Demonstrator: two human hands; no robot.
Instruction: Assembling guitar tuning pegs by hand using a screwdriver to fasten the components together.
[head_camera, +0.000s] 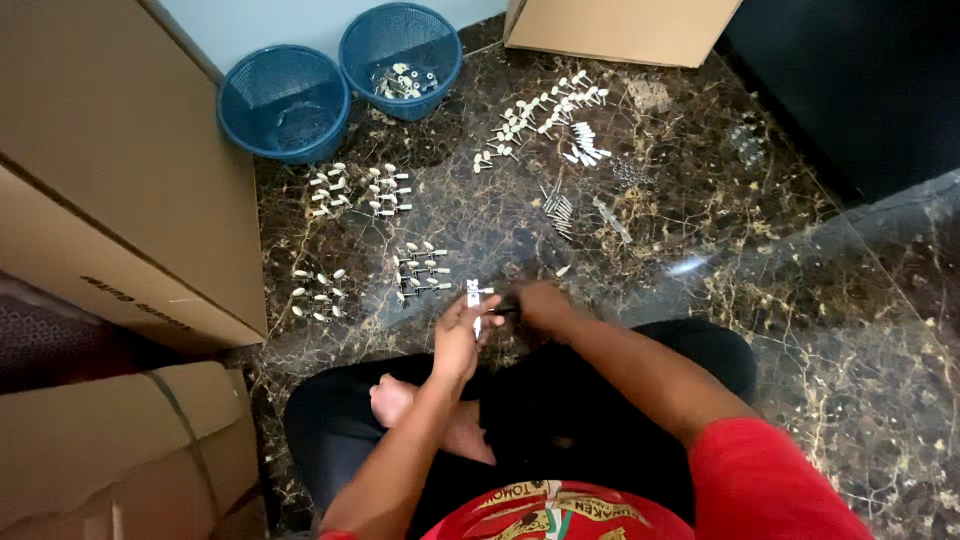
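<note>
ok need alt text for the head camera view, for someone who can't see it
A person sits cross-legged on a dark marble floor, the left hand holding a small white-and-metal part and the right hand working on it. Groups of similar small parts lie ahead, near two blue baskets and cardboard boxes.

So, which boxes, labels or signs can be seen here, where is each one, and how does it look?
Large cardboard box: left side, on the floor beside the blue baskets; plain brown, dark print along its lower edge.
Second cardboard box: bottom left corner; brown, a dark strap across its top.
Third cardboard box: top edge, right of the baskets; brown, only its lower part shows.
No signs or screens in view.
</note>
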